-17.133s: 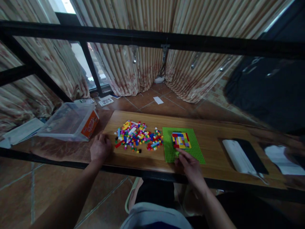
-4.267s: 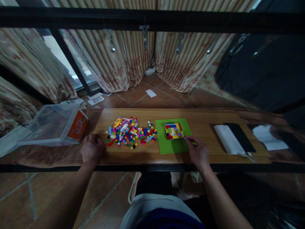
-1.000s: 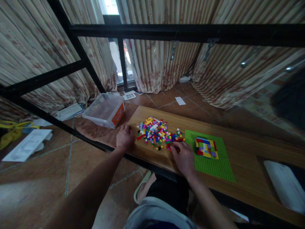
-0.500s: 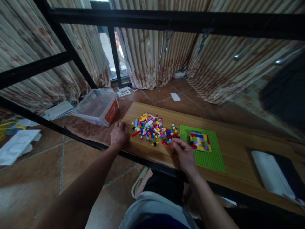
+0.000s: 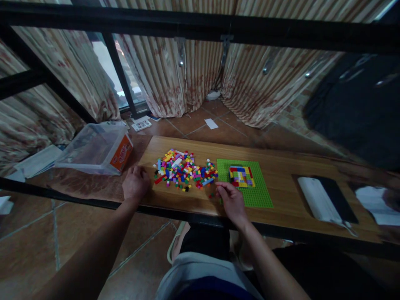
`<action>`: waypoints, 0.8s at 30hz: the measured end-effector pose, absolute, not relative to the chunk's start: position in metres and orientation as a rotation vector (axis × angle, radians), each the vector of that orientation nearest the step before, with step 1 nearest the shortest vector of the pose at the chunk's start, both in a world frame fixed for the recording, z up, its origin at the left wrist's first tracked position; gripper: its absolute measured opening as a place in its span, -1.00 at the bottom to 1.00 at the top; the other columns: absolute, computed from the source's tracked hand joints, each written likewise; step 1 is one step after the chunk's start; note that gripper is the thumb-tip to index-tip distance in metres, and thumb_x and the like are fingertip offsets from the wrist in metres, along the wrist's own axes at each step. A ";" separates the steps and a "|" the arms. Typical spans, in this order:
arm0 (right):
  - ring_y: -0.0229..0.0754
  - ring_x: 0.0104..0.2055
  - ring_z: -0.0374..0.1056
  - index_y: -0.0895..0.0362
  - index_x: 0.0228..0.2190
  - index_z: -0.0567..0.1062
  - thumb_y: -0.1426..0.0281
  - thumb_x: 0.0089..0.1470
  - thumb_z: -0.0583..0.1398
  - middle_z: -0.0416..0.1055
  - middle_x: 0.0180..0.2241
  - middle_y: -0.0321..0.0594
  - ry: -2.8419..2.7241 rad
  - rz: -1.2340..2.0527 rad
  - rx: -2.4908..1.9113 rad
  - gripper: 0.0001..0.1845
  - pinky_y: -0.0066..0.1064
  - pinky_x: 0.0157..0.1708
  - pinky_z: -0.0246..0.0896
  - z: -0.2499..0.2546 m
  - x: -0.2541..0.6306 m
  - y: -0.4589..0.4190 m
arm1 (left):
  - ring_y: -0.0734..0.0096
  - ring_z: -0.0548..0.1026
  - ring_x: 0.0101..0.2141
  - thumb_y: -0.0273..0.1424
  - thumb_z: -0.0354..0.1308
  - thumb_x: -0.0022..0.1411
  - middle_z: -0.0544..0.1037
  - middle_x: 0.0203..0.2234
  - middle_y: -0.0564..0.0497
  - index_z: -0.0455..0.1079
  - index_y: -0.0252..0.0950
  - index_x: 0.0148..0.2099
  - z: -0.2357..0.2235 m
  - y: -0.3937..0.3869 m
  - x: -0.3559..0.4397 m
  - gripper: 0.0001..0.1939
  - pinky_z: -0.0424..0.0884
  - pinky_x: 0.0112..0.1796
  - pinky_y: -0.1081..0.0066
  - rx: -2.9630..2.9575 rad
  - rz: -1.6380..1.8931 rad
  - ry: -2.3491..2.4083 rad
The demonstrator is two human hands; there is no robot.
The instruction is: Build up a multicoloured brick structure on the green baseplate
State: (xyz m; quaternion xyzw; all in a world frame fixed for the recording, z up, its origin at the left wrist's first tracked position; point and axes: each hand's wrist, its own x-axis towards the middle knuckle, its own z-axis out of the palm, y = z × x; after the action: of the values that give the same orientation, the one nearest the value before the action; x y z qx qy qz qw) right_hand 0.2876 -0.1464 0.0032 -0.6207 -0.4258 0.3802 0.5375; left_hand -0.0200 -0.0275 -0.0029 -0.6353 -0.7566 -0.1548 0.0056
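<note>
Tabletop (image 5: 187, 202): bricks (image 5: 178, 166) kept left of green baseplate (image 5: 262, 196), likely for reach; brick build (image 5: 242, 177) seated on it. Right hand (image 5: 233, 203) pinched at near-left corner, contents unclear; left hand (image 5: 136, 182) parked far left, grip unclear.

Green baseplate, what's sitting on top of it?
A multicoloured brick build stands on the green baseplate. What lies directly beneath is covered, and the right hand hides part of the baseplate's near edge.

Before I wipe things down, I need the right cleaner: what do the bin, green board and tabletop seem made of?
Bin: likely smooth plastic; its walls are see-through.
Green board: probably plastic, satin, covered in rows of studs.
Tabletop: wood or wood-look laminate, faintly glossy; grain shows, but I can't tell which.
</note>
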 end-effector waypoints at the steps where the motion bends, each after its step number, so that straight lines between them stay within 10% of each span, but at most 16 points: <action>1: -0.20 -0.42 0.40 0.08 -0.27 0.55 0.13 0.05 0.21 0.52 -0.42 -0.26 -1.008 0.912 -1.481 -0.69 -0.34 -0.35 0.32 0.002 0.289 -0.149 | 0.08 0.48 -0.11 -0.36 -0.05 0.29 0.48 -0.09 -0.20 0.41 -0.30 -0.02 -0.004 -0.027 -0.021 -0.69 0.39 -0.26 0.27 -1.993 -0.493 -2.357; 24: -0.05 -0.25 0.49 0.14 -0.23 0.55 0.11 0.12 0.16 0.57 -0.25 -0.05 -1.111 0.337 -1.804 -0.62 -0.18 -0.20 0.36 0.013 0.371 -0.165 | 0.04 0.48 -0.10 -0.32 -0.06 0.28 0.48 -0.07 -0.22 0.41 -0.30 0.01 0.000 -0.027 -0.019 -0.65 0.39 -0.23 0.24 -1.977 -0.477 -2.406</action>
State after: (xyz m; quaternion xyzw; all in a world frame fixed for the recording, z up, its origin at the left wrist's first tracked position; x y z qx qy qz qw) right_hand 0.3711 -0.1647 0.0134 -0.7386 -0.4550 0.1381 0.4779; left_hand -0.0192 -0.0265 -0.0004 -0.6275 -0.7637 -0.1515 -0.0045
